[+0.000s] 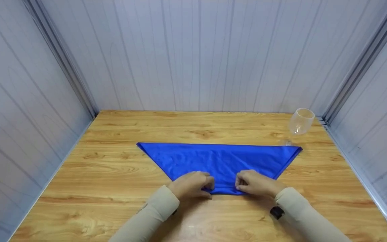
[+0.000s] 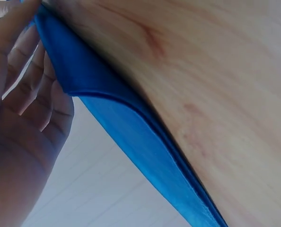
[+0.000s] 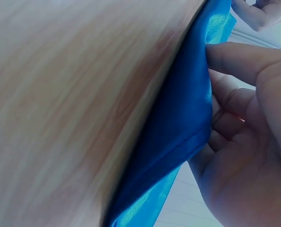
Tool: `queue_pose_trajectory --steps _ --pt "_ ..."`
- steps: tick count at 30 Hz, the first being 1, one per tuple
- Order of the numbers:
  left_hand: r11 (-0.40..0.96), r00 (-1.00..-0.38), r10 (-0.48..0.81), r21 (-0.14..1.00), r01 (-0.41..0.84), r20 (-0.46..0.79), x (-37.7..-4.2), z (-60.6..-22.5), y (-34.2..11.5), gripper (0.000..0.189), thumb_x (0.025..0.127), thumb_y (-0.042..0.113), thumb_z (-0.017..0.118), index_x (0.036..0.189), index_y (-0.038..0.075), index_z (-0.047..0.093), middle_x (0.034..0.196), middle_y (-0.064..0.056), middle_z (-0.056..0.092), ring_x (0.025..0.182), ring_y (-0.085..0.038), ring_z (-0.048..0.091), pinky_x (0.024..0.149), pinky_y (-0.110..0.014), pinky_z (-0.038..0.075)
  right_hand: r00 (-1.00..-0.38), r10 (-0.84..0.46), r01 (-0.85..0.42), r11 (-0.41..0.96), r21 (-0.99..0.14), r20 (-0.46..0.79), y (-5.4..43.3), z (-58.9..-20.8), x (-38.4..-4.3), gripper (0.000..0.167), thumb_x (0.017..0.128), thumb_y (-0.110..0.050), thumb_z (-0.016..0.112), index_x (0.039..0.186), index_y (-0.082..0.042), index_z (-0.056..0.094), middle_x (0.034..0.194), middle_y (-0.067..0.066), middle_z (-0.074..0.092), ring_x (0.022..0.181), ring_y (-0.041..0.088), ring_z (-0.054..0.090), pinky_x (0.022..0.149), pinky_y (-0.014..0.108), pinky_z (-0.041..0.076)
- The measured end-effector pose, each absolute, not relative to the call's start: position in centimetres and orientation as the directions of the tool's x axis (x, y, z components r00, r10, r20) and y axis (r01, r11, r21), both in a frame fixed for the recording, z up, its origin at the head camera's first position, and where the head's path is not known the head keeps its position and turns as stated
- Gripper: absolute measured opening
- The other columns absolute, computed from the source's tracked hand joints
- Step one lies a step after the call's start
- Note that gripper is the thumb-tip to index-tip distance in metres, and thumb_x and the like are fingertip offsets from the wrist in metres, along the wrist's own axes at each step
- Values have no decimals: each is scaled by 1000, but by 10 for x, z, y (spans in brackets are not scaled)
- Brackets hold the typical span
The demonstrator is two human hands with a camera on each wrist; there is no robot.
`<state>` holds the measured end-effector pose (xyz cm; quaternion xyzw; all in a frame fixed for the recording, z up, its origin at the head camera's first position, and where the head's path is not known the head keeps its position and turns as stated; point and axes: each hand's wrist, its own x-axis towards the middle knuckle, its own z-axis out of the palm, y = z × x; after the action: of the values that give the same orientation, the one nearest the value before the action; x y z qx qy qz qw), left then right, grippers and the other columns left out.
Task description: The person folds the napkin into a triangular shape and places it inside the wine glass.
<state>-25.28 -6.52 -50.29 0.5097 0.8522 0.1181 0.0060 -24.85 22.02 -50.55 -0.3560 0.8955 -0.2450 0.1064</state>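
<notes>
A long, pale beige fabric left sleeve (image 1: pixel 151 209) and a matching right sleeve (image 1: pixel 309 213) are clothing the person, leaving the left hand (image 1: pixel 193 185) and right hand (image 1: pixel 258 183) bare. A small, black, blocky object (image 1: pixel 276 212) is showing beneath the right sleeve's end; a mostly hidden black piece (image 1: pixel 174 212) is peeking out by the left.

Left hand (image 1: pixel 192 185), right hand (image 1: pixel 258 183) near each other, fingers (image 1: pixel 209 182) curled; forearms (image 1: pixel 146 215) angled inward.

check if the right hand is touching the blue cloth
Touching: the right wrist view shows the right hand pinching the blue cloth along its edge.
</notes>
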Motion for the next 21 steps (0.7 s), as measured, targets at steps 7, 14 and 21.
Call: queue_pose_trajectory --steps 7,14,21 --pt "470 -489 865 167 867 107 -252 -503 -64 21 87 29 80 100 17 67 89 7 59 76 -5 52 69 -22 47 -719 -695 -593 614 -522 -1 222 -506 -248 11 94 -11 69 85 -15 64 84 -11 57 78 6 54 69 27 49" --pt "461 -472 868 103 881 155 -253 -504 -64 14 89 21 75 100 17 68 89 5 62 74 -8 57 69 -26 51 -726 -688 -579 620 -529 -11 221 -506 -247 11 95 -11 68 86 -15 63 85 -11 56 78 6 54 70 27 49" --pt "460 -482 862 161 873 154 -259 -504 -65 10 95 14 66 103 13 70 94 2 68 82 -10 64 74 -25 53 -729 -684 -566 617 -546 -17 222 -506 -248 10 96 -10 67 88 -14 63 86 -10 57 78 6 55 70 27 50"
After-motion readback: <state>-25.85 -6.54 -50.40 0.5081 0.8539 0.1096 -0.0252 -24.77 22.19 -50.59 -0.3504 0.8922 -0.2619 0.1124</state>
